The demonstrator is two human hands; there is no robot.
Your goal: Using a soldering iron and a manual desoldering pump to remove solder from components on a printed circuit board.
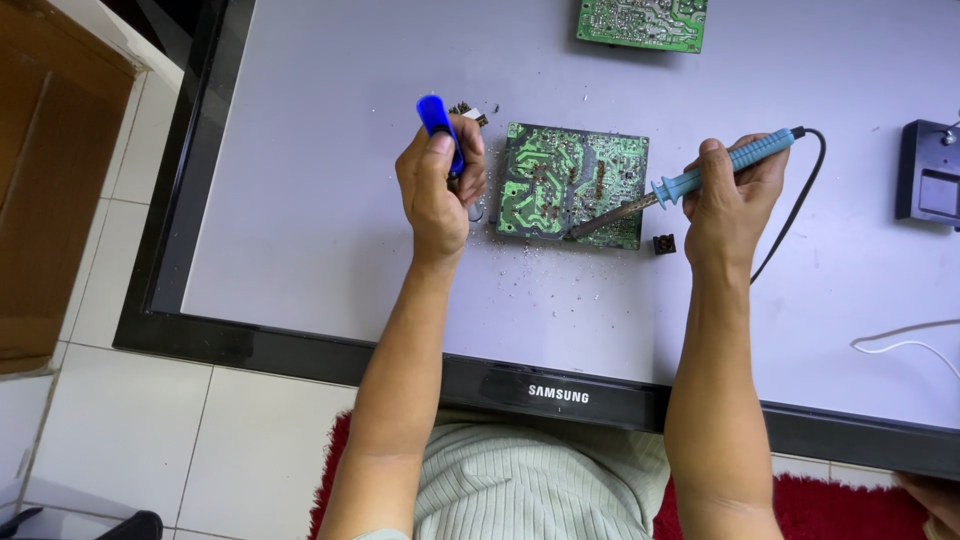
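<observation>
- Two green printed circuit boards are counted: one green rectangular circuit board with copper traces laid flat mid-bench between both hands, and a second green circuit board cut off by the top edge, well apart from the first.
- One soldering iron with a light-blue ribbed handle is gripped by the right hand, fingers wrapped tight around the handle; its metal tip is set down on the lower right part of the near board, and its black cord trails off to the right.
- One blue plastic desoldering pump is held upright in the left hand, fingers curled shut around it, thumb pressed along its side, just left of the board.
- The bench is really one flat grey panel with a black frame, laid on a white tiled floor.
- Lots of tiny solder crumbs are scattered around the board, too many to count.
- One small black component sits just off the board's lower right corner; a few small loose parts are half hidden behind the left hand.
- One dark boxy device is seen at the right edge, one white wire below it, one red rug underneath, one brown cardboard box at left.
</observation>
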